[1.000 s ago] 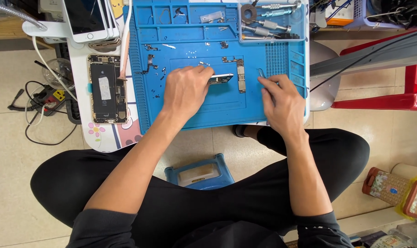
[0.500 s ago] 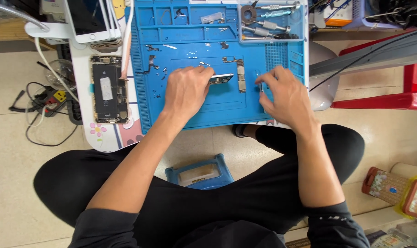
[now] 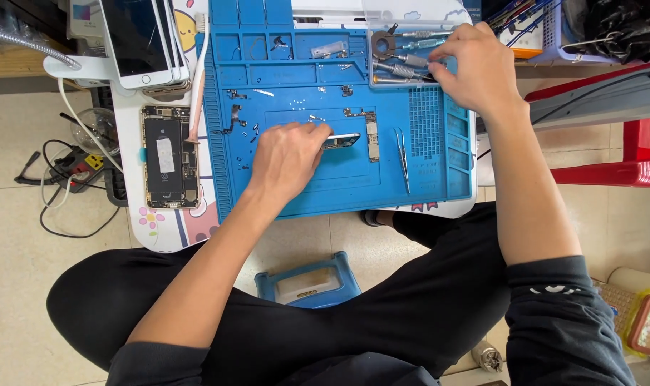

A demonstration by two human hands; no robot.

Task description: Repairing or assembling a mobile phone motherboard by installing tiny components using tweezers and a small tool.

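My left hand [image 3: 288, 156] rests on the blue silicone work mat [image 3: 339, 193], fingers pinched on a small silver phone part [image 3: 341, 141]. Beside it lie a narrow circuit board [image 3: 371, 134] and metal tweezers [image 3: 403, 159], both untouched. My right hand [image 3: 475, 68] is stretched to the mat's far right corner. Its fingers curl over the screwdrivers [image 3: 404, 63] in a clear tool tray [image 3: 382, 28]; whether it grips one is hidden.
An opened phone body [image 3: 169, 157] lies left of the mat on a small white table [image 3: 160, 229]. Stacked phone screens [image 3: 140, 39] sit behind it. Tiny screws dot the mat. Cables [image 3: 67, 179] trail on the floor at left, and a blue case [image 3: 307, 282] lies below the table.
My right hand has left the tweezers lying on the mat and moved up and to the right, onto the tool tray. My left hand has stayed on the small part.
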